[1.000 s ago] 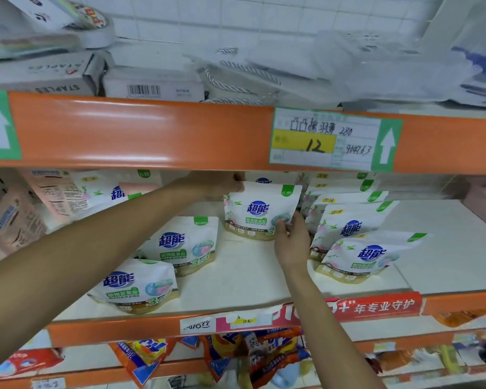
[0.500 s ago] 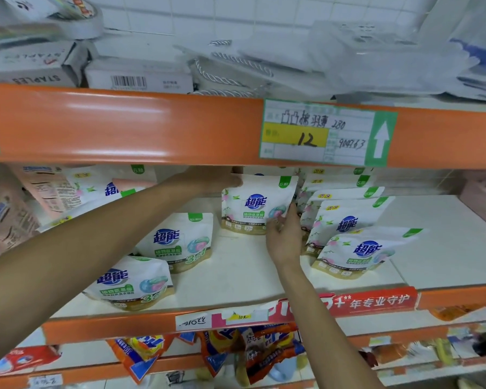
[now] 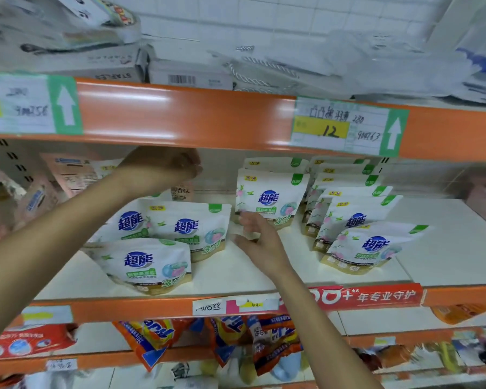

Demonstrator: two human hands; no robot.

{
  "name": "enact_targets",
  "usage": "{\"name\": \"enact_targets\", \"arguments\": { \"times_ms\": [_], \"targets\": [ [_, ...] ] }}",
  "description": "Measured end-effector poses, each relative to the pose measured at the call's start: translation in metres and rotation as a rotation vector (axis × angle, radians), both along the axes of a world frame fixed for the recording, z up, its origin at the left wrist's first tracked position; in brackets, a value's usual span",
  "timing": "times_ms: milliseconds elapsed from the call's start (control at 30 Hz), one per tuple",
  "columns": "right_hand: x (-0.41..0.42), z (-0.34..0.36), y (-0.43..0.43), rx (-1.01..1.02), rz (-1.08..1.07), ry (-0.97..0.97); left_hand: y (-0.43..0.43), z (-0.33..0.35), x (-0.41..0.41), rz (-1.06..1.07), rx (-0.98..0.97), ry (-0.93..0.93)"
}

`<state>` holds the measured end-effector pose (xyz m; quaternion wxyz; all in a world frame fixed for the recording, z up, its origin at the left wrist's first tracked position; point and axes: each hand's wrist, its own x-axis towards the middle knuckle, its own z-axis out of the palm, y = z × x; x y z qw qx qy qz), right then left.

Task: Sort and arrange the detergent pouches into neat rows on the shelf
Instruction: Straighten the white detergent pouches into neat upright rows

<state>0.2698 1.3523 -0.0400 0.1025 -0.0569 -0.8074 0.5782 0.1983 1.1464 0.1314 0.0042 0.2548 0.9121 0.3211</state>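
The left hand (image 3: 166,169) had let go of the top of the middle pouch (image 3: 270,200) and pulled away to the left, up under the orange shelf edge (image 3: 180,116). Its fingers were curled in, and blur hid whether they held anything. The right hand (image 3: 260,240) had shifted from the pouch's right side to its lower left corner. Its fingers (image 3: 247,220) were spread and released, and I could not tell whether they touched it. The pouch stood upright by itself, far back on the white shelf (image 3: 446,248), just left of the right row (image 3: 348,209). That placement looked finished. The 3 loose pouches (image 3: 149,265) on the left lay overlapped and askew, and the right row's near pouch (image 3: 373,248) leaned, so they probably needed straightening next.
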Motion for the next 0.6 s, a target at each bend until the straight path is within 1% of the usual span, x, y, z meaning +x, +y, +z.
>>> {"name": "enact_targets", "arguments": {
  "times_ms": [100, 133, 267, 433, 600],
  "targets": [
    [-0.011, 0.006, -0.019, -0.035, 0.123, -0.003, -0.033, -0.008, 0.005, 0.043, 0.042, 0.171],
    [-0.014, 0.006, -0.026, -0.045, 0.143, -0.004, -0.045, -0.013, 0.008, 0.051, 0.074, 0.187],
    [-0.026, -0.004, -0.043, -0.16, 0.158, -0.002, -0.066, -0.023, 0.021, 0.071, 0.181, 0.112],
    [-0.019, -0.015, -0.036, -0.08, 0.06, 0.084, -0.066, -0.025, 0.03, 0.083, 0.215, 0.092],
    [-0.001, -0.02, -0.009, -0.121, -0.085, 0.165, -0.053, -0.026, 0.038, 0.02, 0.259, 0.045]
  ]
}}
